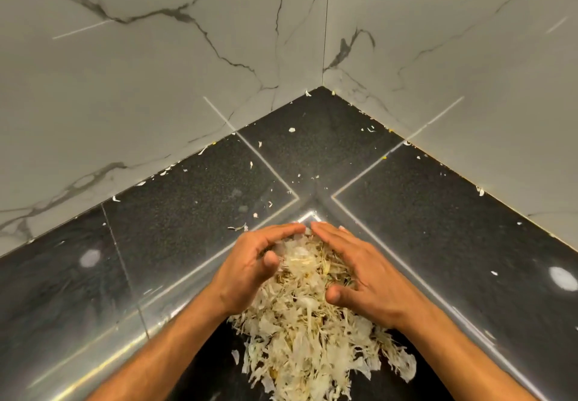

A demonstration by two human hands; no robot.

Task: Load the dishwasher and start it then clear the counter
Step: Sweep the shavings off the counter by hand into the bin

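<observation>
Now your two hands cup one heap of pale peelings (308, 331) on the black counter (175, 212) near its corner. Your left hand (250, 264) and right hand (364, 275) curl fingers around the pile's far end, fingertips nearly meeting. Many stray flakes (291, 130) lie scattered toward the two marble walls (125, 72).

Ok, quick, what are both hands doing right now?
Left hand: cupped round the pile of peelings.
Right hand: cupped round the same pile.
</observation>
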